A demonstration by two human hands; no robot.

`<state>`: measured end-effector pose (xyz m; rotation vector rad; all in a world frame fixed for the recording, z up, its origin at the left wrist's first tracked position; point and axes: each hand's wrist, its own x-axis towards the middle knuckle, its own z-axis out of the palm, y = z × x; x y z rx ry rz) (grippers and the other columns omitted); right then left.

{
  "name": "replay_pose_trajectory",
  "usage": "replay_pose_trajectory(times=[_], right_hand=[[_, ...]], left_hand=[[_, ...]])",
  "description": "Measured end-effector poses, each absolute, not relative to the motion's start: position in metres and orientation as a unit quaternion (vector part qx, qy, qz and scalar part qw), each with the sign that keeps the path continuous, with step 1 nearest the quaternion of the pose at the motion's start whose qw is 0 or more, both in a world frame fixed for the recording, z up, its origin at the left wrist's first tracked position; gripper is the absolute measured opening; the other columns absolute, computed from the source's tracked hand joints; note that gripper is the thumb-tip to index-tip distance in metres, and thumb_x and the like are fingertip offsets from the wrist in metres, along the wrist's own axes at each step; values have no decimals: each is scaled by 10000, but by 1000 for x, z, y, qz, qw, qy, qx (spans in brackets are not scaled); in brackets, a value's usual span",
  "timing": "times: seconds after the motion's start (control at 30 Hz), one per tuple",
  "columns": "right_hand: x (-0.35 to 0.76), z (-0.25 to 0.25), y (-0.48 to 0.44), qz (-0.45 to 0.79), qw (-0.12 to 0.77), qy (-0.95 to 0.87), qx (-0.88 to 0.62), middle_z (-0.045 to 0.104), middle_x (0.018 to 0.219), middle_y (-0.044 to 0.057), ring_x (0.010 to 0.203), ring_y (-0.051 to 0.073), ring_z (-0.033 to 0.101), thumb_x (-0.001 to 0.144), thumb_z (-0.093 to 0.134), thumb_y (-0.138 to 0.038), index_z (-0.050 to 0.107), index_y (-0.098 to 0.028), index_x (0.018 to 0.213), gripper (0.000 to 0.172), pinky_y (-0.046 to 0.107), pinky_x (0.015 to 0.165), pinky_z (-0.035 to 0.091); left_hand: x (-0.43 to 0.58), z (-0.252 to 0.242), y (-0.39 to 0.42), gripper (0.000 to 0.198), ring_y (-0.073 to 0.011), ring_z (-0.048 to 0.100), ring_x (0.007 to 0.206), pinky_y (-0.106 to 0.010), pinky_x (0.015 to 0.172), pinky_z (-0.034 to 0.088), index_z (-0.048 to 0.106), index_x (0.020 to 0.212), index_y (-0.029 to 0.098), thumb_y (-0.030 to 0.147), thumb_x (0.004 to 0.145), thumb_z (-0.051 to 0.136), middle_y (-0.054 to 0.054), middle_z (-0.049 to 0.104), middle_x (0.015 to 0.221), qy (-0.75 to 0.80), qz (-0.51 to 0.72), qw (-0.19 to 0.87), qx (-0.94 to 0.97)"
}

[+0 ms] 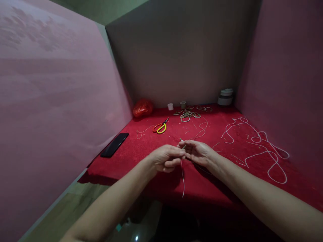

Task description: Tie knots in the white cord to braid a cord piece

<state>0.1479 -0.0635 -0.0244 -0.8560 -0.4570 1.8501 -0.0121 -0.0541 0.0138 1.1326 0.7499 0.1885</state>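
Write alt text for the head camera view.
A person's left hand and right hand meet above a red cloth, a thin pale strand hanging from them. Beyond lie red-and-yellow-handled scissors and a pile of loops; a black phone lies left, loose white cord right.

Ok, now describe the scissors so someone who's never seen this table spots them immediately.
Find the red cloth. Beyond the left hand, between the black phone and the heap of loops, lie the scissors. One handle is red, the other yellow, a bright pairing neither neighbour has.
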Motion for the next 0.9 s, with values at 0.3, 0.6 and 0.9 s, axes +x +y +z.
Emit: replay_pose_trajectory(times=[0.3, 0.6, 0.9], right_hand=[[142, -19, -66, 773, 491, -150, -374, 665, 767, 114, 709, 156, 657, 867, 415, -126, 604, -104, 790, 205, 280, 752, 534], [143, -26, -63, 785, 501, -143, -336, 653, 747, 113, 717, 165, 653, 902, 383, -176, 599, -95, 776, 263, 302, 789, 510], [142, -27, -61, 788, 518, -115, -313, 599, 597, 46, 591, 138, 595, 913, 333, -215, 546, -155, 704, 304, 323, 724, 502]], left_hand=[[-91, 40, 27, 82, -94, 474, 366, -196, 401, 321, 591, 752, 161, 211, 754, 526, 5, 546, 486, 580, 48, 266, 768], [-12, 18, -14, 260, -134, 566, 724, -217, 664, 408, 630, 869, 176, 388, 805, 494, -38, 630, 807, 446, 145, 158, 869], [16, -15, -29, 214, -125, 542, 689, -230, 610, 397, 638, 816, 199, 330, 835, 470, -31, 556, 862, 427, 175, 20, 887]])
